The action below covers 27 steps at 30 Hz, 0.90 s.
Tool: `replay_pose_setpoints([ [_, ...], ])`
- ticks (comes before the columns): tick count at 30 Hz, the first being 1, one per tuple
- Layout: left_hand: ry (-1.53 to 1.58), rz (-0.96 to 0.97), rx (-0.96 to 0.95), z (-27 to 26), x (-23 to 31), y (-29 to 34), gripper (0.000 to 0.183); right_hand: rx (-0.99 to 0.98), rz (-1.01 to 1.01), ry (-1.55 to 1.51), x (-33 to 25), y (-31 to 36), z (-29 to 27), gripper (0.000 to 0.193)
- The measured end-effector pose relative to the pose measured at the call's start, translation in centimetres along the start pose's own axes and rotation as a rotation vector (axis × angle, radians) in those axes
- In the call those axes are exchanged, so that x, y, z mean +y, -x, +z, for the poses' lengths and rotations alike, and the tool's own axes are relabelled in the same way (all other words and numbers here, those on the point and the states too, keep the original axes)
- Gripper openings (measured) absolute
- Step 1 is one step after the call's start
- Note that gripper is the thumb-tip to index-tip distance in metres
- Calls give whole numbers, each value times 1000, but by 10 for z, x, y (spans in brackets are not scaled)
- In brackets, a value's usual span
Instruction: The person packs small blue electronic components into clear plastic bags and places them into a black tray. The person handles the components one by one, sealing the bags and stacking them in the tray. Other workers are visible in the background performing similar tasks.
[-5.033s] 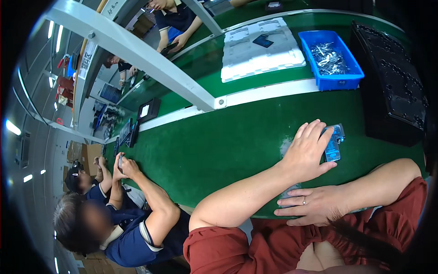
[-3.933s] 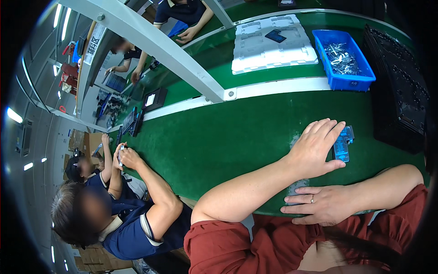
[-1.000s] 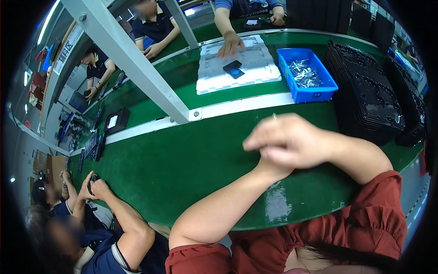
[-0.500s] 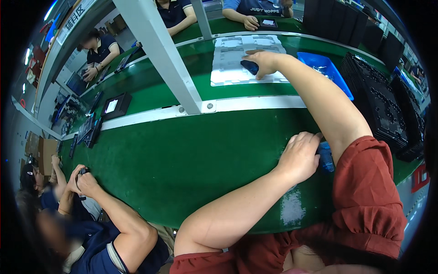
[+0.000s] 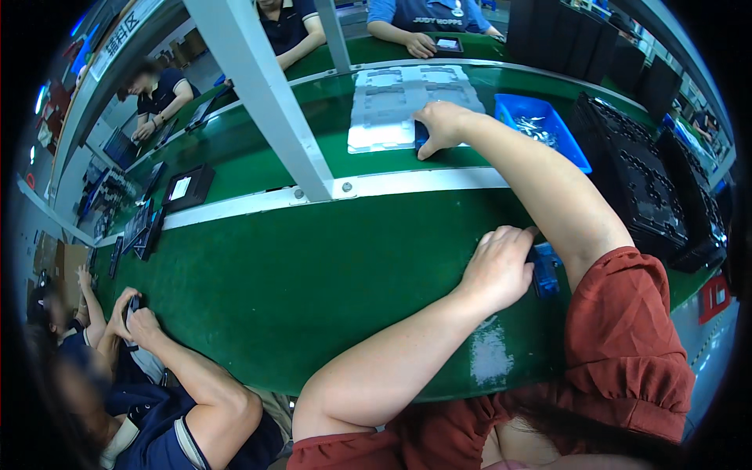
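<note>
My right hand (image 5: pixel 445 127) reaches over the rail to the near right part of a white moulded tray (image 5: pixel 372 117). Its thumb and fingers are closed around a small flat dark-blue piece (image 5: pixel 421 139), partly hidden by the hand. Low on the green table nearer to me, my left hand (image 5: pixel 500 265) rests with fingers curled and pressed together. Beside its fingertips lies a blue, shiny block-like thing (image 5: pixel 546 270). Whatever the left fingers grip is hidden beneath them.
A blue bin (image 5: pixel 576 154) with small metallic parts stands right of the tray. Stacked black trays (image 5: pixel 634 180) fill the right side. A white post (image 5: pixel 270 94) and rail (image 5: pixel 439 179) cross the table. Co-workers sit left and opposite; a black box (image 5: pixel 188 188) lies far left.
My right hand has drawn back with the dark-blue piece, from over the tray to its near edge. The left hand stays at the blue block. The view has shifted slightly.
</note>
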<state>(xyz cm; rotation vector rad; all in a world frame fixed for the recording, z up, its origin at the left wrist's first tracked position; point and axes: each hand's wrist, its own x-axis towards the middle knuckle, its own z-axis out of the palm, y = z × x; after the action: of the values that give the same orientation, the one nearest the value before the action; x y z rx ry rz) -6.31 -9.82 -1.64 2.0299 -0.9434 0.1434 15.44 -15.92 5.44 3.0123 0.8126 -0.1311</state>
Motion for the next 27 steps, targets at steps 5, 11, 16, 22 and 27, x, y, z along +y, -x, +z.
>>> replay_pose_setpoints([
  [5, -35, 6, -20, -1, -1, -2, 44, 306, -102, -141, -16, 69, -12, 79],
  [11, -36, -230, -38, -11, 5, -10, 26, 427, -327, -272, -22, 220, -22, 81],
  [16, -207, -80, 30, -8, -11, -4, 32, 146, -314, -175, -14, 278, 1, 75],
  [22, -167, -92, -23, -13, -11, -8, 34, 212, -340, -200, -3, 294, 41, 77],
  [27, -173, -55, -19, -14, -15, -6, 35, 296, -381, -209, -2, 291, 50, 73],
])
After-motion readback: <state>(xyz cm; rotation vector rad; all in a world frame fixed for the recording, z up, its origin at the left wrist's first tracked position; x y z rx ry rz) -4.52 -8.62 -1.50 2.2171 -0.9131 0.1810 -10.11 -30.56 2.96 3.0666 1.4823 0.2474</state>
